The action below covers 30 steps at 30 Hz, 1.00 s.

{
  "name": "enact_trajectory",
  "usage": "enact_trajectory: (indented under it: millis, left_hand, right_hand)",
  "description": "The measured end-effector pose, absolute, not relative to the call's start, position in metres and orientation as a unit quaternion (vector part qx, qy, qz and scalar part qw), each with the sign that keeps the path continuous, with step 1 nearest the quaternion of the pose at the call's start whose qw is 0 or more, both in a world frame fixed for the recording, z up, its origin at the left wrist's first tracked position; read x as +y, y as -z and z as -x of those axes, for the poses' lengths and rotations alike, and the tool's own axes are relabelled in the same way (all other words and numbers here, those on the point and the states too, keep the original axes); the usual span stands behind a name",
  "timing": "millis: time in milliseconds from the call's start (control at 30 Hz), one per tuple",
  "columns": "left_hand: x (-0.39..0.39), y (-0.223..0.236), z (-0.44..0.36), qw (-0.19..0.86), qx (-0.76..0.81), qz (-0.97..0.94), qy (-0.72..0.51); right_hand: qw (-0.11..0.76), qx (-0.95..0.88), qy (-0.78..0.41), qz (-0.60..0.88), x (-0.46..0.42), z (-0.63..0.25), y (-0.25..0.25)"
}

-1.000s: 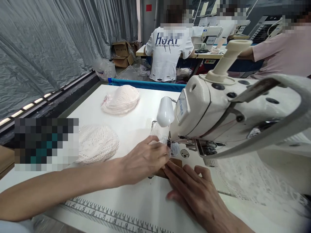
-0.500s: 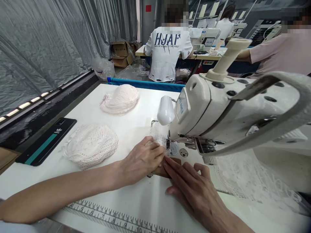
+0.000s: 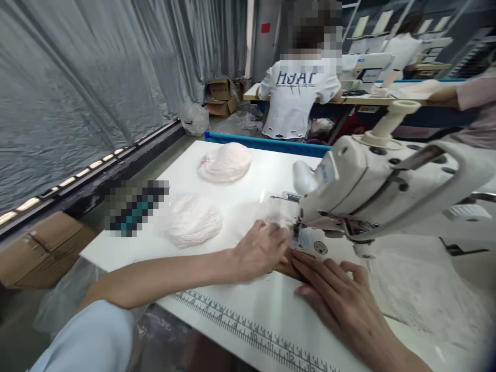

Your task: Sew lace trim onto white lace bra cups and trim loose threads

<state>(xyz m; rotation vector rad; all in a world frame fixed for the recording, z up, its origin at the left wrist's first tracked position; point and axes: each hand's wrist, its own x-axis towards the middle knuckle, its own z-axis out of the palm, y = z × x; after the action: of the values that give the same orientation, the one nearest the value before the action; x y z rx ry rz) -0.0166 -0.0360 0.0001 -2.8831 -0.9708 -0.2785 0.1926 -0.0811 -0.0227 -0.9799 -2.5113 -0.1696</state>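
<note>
My left hand (image 3: 260, 252) is closed just left of the presser foot, its fingers bunched on a small piece of sheer white lace fabric (image 3: 276, 207); its fingertips are blurred. My right hand (image 3: 339, 292) lies with fingers stretched and flat against a brown strip (image 3: 290, 268) in front of the needle. Both hands sit close together at the sewing machine (image 3: 349, 181), whose presser foot (image 3: 296, 230) is right beyond the fingers. Part of the strip is hidden under the hands.
Two piles of pale pink lace pieces, a far pile (image 3: 228, 163) and a nearer pile (image 3: 196, 219), lie left on the white table (image 3: 240, 299). More white lace (image 3: 418, 284) spreads right of the machine. A printed ruler (image 3: 248, 330) runs along the front edge. Co-workers sit beyond.
The camera has turned left, so the scene sits farther right and a cardboard box shows at left. My left hand stays by the presser foot, blurred; my right hand still rests on the strip.
</note>
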Motion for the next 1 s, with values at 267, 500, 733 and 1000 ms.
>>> enact_trajectory:
  millis: [267,500,733,1000]
  left_hand:
    - [-0.046,-0.038,0.096,0.019,-0.349,0.933,0.082]
    - [-0.099,-0.047,0.099,-0.055,-0.368,0.926,-0.058]
    - [-0.143,-0.027,0.110,-0.050,-0.291,0.951,0.089]
    - [-0.192,0.009,0.102,-0.019,-0.329,0.927,0.177]
  right_hand:
    - [0.258,-0.912,0.034,0.318,-0.096,-0.170,-0.003]
    - [0.210,-0.939,0.012,0.272,-0.109,-0.105,0.004]
    - [0.129,-0.956,-0.015,0.264,-0.157,-0.126,0.014]
    - [0.226,-0.908,-0.007,0.353,-0.195,-0.102,0.022]
